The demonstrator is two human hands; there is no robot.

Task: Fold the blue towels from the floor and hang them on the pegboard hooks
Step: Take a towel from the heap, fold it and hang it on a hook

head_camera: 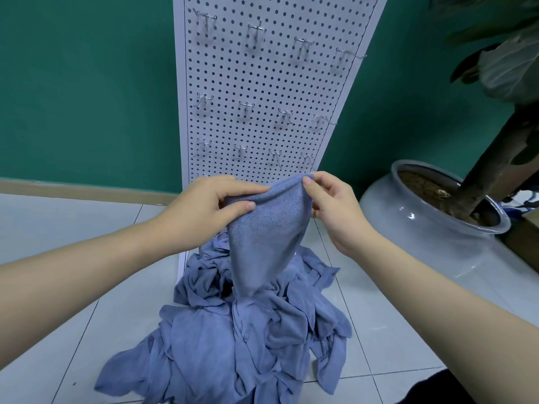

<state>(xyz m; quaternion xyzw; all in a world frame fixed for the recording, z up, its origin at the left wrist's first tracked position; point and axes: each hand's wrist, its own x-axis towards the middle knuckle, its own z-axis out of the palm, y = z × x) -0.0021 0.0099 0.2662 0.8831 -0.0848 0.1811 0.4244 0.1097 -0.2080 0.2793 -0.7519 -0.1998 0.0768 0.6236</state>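
I hold one blue towel [264, 228] up by its top edge, and it hangs down to a point above the heap. My left hand [210, 211] pinches the left part of that edge between thumb and fingers. My right hand [329, 205] pinches the right corner. A heap of crumpled blue towels [233, 339] lies on the tiled floor below. Behind it stands the white pegboard [262, 83], carrying several bare metal hooks [256, 30] in rows.
A large grey glazed plant pot [423, 220] with a thick trunk stands on the floor at the right, close to the pegboard's foot. A green wall with a beige skirting runs behind. Light floor tiles [87, 243] spread to the left.
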